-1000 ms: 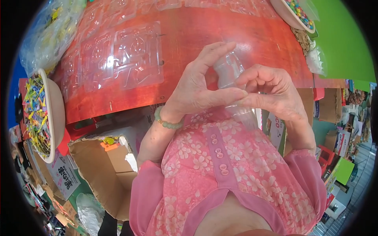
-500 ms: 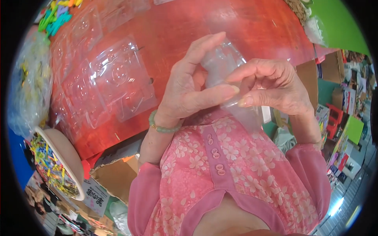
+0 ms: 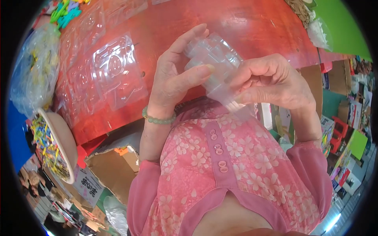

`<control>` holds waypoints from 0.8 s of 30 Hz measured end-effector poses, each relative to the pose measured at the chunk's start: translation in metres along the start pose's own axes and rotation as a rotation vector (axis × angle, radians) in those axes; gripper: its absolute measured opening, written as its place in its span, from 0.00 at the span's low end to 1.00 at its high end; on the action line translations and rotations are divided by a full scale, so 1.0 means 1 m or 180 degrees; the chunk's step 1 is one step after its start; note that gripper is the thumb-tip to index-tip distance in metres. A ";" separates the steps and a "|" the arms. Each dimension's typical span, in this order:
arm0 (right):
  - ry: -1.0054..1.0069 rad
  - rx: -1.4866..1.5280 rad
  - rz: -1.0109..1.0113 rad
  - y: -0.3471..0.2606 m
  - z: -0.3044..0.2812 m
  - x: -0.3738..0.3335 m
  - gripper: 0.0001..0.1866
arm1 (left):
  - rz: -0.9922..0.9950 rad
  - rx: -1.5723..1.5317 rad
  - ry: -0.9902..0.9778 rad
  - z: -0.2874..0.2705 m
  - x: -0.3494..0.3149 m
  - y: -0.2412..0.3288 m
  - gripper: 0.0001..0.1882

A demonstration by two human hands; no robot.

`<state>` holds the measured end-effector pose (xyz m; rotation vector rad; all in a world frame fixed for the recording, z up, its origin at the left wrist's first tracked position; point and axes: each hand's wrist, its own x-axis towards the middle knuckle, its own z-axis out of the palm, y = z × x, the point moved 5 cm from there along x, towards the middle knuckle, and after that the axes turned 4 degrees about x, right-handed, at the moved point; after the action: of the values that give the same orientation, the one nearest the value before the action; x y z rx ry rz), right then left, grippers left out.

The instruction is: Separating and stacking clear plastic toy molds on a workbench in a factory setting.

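Above the red table (image 3: 252, 27), in front of my chest, I hold a clear plastic blister tray (image 3: 222, 59); it looks like a nested stack, though the exact layers are hard to tell. My left hand (image 3: 169, 82), wearing a green bead bracelet (image 3: 159, 119), grips it from the left, with the thumb over its face and the fingers behind. Closed on the near right edge, my right hand (image 3: 277, 82) pinches the plastic between thumb and fingers. Its inner fingertips are partly hidden. More clear blister trays (image 3: 118, 76) lie on the table to the left.
A pale basin (image 3: 65, 137) of small colourful pieces stands at the left, below a clear bag (image 3: 37, 70) with yellow items. Bright plastic pieces (image 3: 67, 17) lie at the far left. An opened cardboard box (image 3: 112, 171) sits below the table edge. A green surface (image 3: 344, 31) adjoins at the right.
The blister tray has moved slightly left and tilted, showing more of its face. My left hand has shifted left; my right hand has closed further onto the plastic's edge.
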<state>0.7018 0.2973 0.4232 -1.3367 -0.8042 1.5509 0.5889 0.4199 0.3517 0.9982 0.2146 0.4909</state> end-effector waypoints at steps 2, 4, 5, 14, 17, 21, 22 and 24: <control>-0.0073 0.0003 0.0084 -0.001 -0.004 0.002 0.08 | 0.0102 0.0046 0.0032 0.000 -0.001 -0.002 0.38; -0.0212 -0.0175 -0.0008 0.002 -0.005 0.002 0.09 | 0.0169 0.0092 0.0034 -0.002 -0.005 -0.002 0.38; -0.0235 -0.0180 -0.0020 0.003 -0.005 0.001 0.09 | 0.0193 0.0120 -0.0002 -0.001 -0.006 -0.001 0.37; 0.0425 -0.3075 -0.0853 -0.034 0.014 -0.028 0.13 | 0.0311 0.0438 0.0246 0.016 -0.010 0.003 0.37; 0.0686 -0.3293 -0.1233 -0.030 0.017 -0.031 0.11 | 0.0275 0.0531 0.0400 0.029 -0.012 0.005 0.38; 0.0913 -0.3343 -0.1301 -0.024 0.018 -0.035 0.06 | 0.0523 0.0812 0.0611 0.028 -0.014 0.001 0.40; 0.0934 -0.3175 -0.1340 -0.024 0.016 -0.034 0.04 | 0.0522 0.0811 0.0602 0.030 -0.014 0.001 0.40; 0.0951 -0.3015 -0.1383 -0.022 0.011 -0.031 0.02 | 0.0496 0.0653 0.0693 0.032 -0.016 0.003 0.41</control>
<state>0.6955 0.2777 0.4568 -1.8139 -1.6018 0.5795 0.5864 0.3896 0.3708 1.1671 0.3899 0.7318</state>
